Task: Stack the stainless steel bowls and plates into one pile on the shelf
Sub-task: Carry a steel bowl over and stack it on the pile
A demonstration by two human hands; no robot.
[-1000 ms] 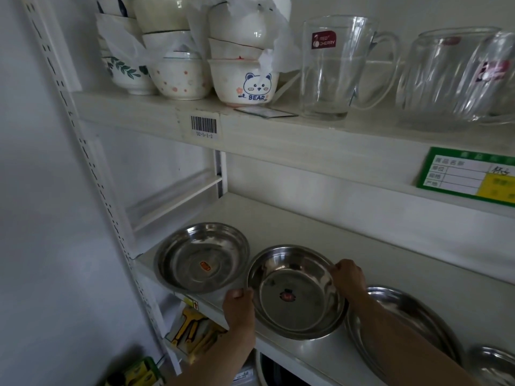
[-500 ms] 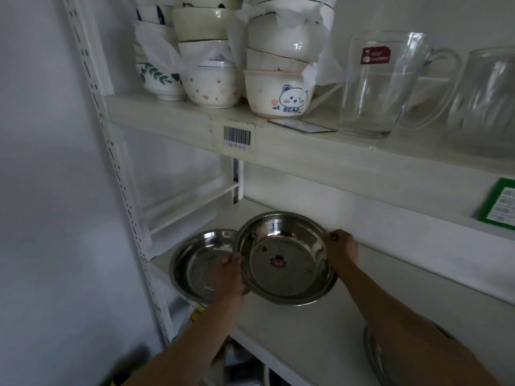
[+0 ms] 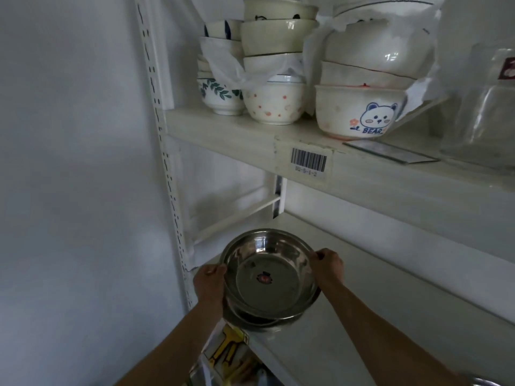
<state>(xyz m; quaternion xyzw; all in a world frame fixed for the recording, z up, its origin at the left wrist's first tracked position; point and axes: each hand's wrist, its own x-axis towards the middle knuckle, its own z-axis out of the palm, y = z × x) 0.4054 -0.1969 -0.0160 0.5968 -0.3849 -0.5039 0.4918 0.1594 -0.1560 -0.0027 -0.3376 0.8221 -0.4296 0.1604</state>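
Note:
A stainless steel bowl [image 3: 269,277] with a small red sticker in its bottom sits over a second steel dish [image 3: 262,323] at the left end of the lower white shelf [image 3: 390,316]. Only the lower dish's front rim shows beneath it. My left hand [image 3: 209,285] grips the bowl's left rim and my right hand [image 3: 327,264] grips its right rim. Whether the bowl rests fully in the dish or hovers just above it, I cannot tell. A sliver of another steel dish [image 3: 490,382] shows at the bottom right corner.
The upper shelf [image 3: 250,140] carries stacks of ceramic bowls [image 3: 273,107], a bear-print bowl [image 3: 359,115] and a glass jug [image 3: 485,112]. A slotted white upright [image 3: 167,168] and a grey wall stand to the left. Yellow packaged goods [image 3: 228,349] lie below the lower shelf.
Both hands carried the steel bowl leftwards from its place on the shelf and brought it down over the left dish. My view has shifted left and closer.

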